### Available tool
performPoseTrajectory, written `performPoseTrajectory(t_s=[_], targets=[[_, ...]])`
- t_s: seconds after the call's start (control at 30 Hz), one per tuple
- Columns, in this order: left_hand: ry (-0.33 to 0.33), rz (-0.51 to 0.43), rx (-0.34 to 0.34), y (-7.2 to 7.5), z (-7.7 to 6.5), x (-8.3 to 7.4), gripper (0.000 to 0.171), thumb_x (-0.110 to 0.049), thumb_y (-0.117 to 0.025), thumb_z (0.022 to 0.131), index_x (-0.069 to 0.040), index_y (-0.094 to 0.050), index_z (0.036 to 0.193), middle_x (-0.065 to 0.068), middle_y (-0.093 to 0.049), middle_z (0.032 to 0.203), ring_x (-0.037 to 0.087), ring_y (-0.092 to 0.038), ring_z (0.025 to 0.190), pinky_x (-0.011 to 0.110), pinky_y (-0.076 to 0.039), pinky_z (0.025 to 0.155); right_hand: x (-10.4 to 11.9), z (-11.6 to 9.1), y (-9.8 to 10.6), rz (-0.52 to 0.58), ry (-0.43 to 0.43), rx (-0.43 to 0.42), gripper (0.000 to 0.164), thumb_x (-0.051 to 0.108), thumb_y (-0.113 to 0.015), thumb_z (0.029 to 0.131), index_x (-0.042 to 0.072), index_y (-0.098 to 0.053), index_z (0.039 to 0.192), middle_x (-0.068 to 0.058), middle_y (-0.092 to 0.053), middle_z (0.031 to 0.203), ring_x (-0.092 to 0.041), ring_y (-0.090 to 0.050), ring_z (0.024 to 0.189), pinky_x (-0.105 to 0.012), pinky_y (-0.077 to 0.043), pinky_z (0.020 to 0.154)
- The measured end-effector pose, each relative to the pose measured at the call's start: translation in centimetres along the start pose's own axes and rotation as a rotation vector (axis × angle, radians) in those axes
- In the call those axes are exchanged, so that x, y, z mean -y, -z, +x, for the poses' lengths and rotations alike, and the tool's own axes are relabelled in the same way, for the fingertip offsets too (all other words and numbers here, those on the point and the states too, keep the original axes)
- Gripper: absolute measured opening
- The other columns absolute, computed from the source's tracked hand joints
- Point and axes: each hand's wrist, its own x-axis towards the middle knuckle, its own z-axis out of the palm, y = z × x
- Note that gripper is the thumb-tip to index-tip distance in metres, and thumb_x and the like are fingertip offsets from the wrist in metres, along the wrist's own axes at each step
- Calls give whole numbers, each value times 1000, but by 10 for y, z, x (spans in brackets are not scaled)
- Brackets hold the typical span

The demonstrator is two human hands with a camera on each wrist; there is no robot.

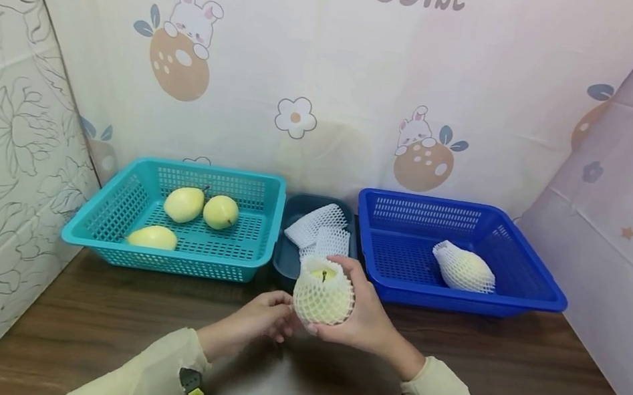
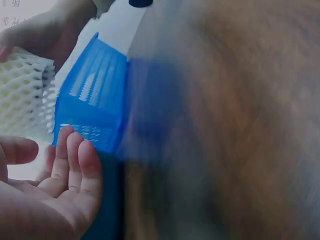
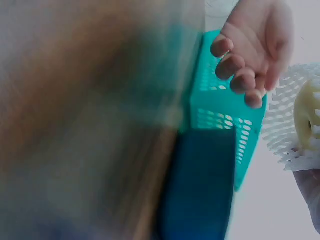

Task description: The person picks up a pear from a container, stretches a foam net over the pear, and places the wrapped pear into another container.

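A pale yellow pear (image 1: 326,299) in a white foam net sleeve (image 1: 306,301) is gripped by my right hand (image 1: 364,312), above the table in the head view. Its stem shows through the sleeve's open top. My left hand (image 1: 262,321) is just left of the pear, fingers loosely bent and holding nothing. In the left wrist view the left hand (image 2: 60,185) has its palm turned up, apart from the sleeve. The right wrist view shows the pear (image 3: 307,115) at the right edge, with most of the gripping hand out of frame.
A teal basket (image 1: 169,252) at the left holds 3 bare pears (image 1: 184,204). Between the baskets, a small dark blue tray (image 1: 286,257) holds empty foam net sleeves (image 1: 319,225). The blue basket (image 1: 461,293) at the right contains one sleeved pear (image 1: 467,270). Brown wooden table (image 1: 110,324) lies beneath.
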Motion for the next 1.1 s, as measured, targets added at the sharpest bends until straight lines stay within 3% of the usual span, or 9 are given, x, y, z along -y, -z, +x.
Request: performPoseTrajectory(t_s=[0.17, 0.23, 0.4, 0.47, 0.53, 0.73, 0.93, 1.1], targets=[[-212, 181, -107, 13, -4, -14, 20, -14, -49, 98, 2, -59, 105, 9, -64, 93, 26, -61, 88, 38, -51, 76, 3, 11, 23, -71, 8, -69, 96, 7, -91, 55, 6, -37, 135, -9, -54, 123, -22, -54, 102, -30, -47, 84], [-315, 341, -204, 18, -7, -18, 15, -13, -53, 96, -1, -62, 100, 5, -65, 91, 24, -60, 87, 39, -50, 77, 4, 16, 34, -99, -8, -99, 97, 6, -91, 54, 4, -37, 135, -10, -54, 123, -22, -53, 102, -28, -46, 85], [-537, 867, -455, 39, -12, -22, 9, -14, -64, 90, -10, -64, 99, 0, -62, 95, 16, -54, 88, 36, -48, 79, 7, 25, 62, -144, -123, -149, 97, 6, -91, 57, 6, -35, 137, -12, -55, 121, -22, -54, 99, -26, -46, 82], [-604, 1022, -502, 49, -11, -21, 15, -16, -66, 89, -9, -63, 102, 1, -62, 99, 17, -53, 92, 37, -47, 81, 9, 28, 74, -175, -169, -153, 96, 8, -90, 60, 6, -34, 138, -13, -56, 118, -22, -55, 95, -25, -47, 78], [-634, 1118, -512, 59, -8, -20, 21, -20, -66, 89, -7, -63, 106, 4, -62, 102, 19, -53, 95, 39, -46, 83, 9, 32, 85, -220, -196, -154, 95, 10, -90, 61, 6, -33, 138, -14, -56, 116, -23, -55, 90, -26, -48, 74], [-572, 1223, -466, 78, 1, -11, 31, -33, -61, 93, -7, -64, 110, 4, -64, 105, 22, -53, 99, 43, -41, 85, 14, 46, 115, -358, -241, -144, 92, 15, -88, 66, 3, -32, 139, -19, -54, 114, -25, -53, 84, -27, -46, 65], [-677, 1361, -436, 83, 6, 1, 25, -30, -55, 97, -9, -66, 105, 3, -67, 100, 20, -58, 95, 40, -39, 80, 2, 51, 142, -457, -338, -81, 96, 31, -85, 71, 3, -27, 142, -20, -50, 117, -29, -51, 86, -33, -48, 65], [-732, 1391, -462, 86, 9, 4, 25, -30, -55, 97, -9, -66, 106, 3, -67, 99, 20, -58, 93, 37, -40, 77, -10, 61, 159, -525, -396, 7, 99, 39, -85, 69, 3, -27, 142, -20, -53, 110, -30, -54, 84, -37, -49, 63]])
